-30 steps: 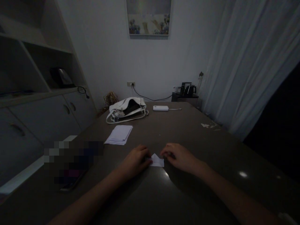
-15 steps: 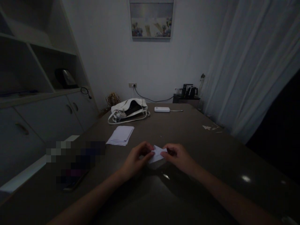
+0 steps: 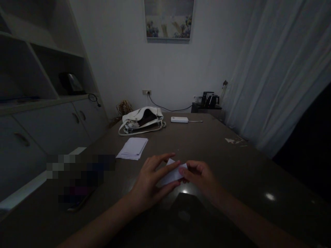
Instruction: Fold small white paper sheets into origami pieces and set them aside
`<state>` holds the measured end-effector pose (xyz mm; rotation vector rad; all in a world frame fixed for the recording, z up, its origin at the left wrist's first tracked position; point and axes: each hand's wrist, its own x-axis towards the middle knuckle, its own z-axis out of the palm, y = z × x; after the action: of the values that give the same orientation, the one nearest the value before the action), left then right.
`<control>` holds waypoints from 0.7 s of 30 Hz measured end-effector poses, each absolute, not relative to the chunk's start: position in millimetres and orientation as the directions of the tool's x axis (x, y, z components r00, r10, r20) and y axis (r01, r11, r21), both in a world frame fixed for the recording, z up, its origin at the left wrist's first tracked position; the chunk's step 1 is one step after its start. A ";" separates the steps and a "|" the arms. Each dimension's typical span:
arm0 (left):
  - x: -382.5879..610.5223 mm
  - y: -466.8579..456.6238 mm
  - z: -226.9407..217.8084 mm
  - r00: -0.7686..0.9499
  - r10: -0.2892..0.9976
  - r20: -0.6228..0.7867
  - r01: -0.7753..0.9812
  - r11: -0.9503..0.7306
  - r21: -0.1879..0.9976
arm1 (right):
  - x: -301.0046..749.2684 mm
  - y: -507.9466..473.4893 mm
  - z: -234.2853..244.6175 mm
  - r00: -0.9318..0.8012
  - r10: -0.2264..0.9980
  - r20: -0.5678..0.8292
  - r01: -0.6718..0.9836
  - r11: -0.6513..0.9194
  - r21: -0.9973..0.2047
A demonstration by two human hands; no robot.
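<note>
Dim room, shiny brown tabletop point(image 3: 207, 146). The small folded white paper point(image 3: 170, 177) is right of the loose stack of white paper sheets point(image 3: 133, 148), and nearer the camera. Right hand point(image 3: 203, 177) pinches its right end, probably steadying it; left hand's point(image 3: 148, 181) fingers spread wide across it, maybe guiding, pressure unclear.

A framed painting point(image 3: 169, 20) hangs on the dim wall point(image 3: 116, 51) between cabinets point(image 3: 49, 125) and curtain point(image 3: 271, 69).

1. Dim indoor room — home or small office, cannot tell which.
2. Broad dark table point(image 3: 207, 144); framed painting point(image 3: 169, 21) on plain wall point(image 3: 116, 62).
3. Left: shelved cabinet point(image 3: 51, 127) holding an electric kettle point(image 3: 73, 83).
4. Right: sheer curtain point(image 3: 271, 69); far corner — black kettle point(image 3: 213, 101) on low stand point(image 3: 206, 110).
</note>
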<state>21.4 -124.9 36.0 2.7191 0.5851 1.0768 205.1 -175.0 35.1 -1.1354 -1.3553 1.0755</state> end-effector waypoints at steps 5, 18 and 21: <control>20.2 -125.0 41.1 0.683 0.385 0.621 0.286 -0.923 0.258 | 204.6 -175.3 34.6 -0.032 0.989 0.146 -0.005 0.146 -0.989; 21.1 -114.5 31.7 0.714 0.359 0.601 0.264 -0.933 0.244 | 205.3 -171.2 33.3 -0.070 0.982 0.175 -0.008 0.175 -0.985; 21.5 -116.2 33.0 0.707 0.411 0.576 0.267 -0.909 0.320 | 207.7 -170.1 33.6 -0.056 0.982 0.183 -0.016 0.182 -0.983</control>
<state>21.5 -116.2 33.0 2.7011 0.5434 0.9881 207.7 -170.1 33.6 -1.0372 -1.3238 1.1183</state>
